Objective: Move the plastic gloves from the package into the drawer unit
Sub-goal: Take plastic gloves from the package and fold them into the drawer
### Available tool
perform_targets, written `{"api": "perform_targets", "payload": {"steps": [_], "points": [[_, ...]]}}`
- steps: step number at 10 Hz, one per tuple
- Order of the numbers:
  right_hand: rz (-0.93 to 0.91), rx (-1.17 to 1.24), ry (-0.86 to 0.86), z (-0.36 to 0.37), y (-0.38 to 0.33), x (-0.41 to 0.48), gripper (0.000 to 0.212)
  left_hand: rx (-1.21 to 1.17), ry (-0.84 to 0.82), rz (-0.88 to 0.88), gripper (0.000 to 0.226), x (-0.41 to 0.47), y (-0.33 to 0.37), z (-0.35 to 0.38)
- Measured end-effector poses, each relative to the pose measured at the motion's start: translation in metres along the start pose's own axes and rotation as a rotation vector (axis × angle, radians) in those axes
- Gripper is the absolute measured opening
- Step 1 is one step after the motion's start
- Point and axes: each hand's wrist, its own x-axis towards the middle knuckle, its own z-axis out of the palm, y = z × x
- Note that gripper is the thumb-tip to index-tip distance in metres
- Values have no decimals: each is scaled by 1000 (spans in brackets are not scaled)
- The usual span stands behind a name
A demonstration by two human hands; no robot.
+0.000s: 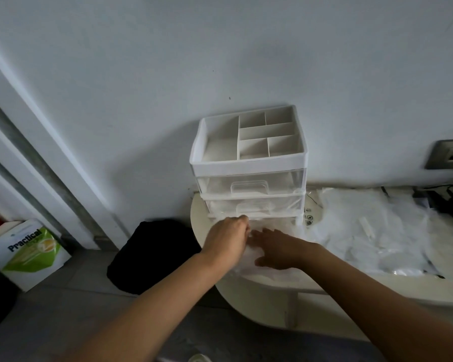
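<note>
Left hand [226,235] curled at drawer unit [249,163], grip unclear; right hand [277,248] flat on gloves [247,258]

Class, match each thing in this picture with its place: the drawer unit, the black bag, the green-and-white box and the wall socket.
Things:
1. drawer unit
2. black bag
3. green-and-white box
4. wall socket

Places:
a. on the floor at the far left
b. on the wall at the far right
c. on the white table, against the wall
d. on the floor, just left of the table

Pairs: 1-c, 2-d, 3-a, 4-b
</note>
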Motion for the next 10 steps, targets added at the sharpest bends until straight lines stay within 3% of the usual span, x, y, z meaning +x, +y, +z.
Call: {"api": "perform_targets", "payload": {"steps": [1, 2, 4, 5, 6, 8, 9, 10], "points": [[24, -75, -99, -1, 7, -2, 65, -33, -412, -164, 48, 7, -12, 24], [84, -33, -143, -2, 12, -5, 67, -25, -605, -249, 75, 10, -20, 27], [307, -122, -158, -9, 7, 9, 86, -35, -634, -275, 93, 13, -20, 21], [399, -162, -203, -16, 4, 15, 73, 8, -648, -275, 96, 15, -18, 21], [337, -139, -193, -23, 2, 6, 55, -129, -689, -347, 91, 19, -18, 21], [144, 111, 119, -54, 22, -46, 44, 68, -668, -243, 84, 19, -10, 21], [137, 15, 241, -68, 59, -86, 32, 77, -533, -221, 48, 20, -6, 12], [260, -106, 245, -66, 96, -113, 33, 16, -378, -233, 17, 20, 5, 1]]}}
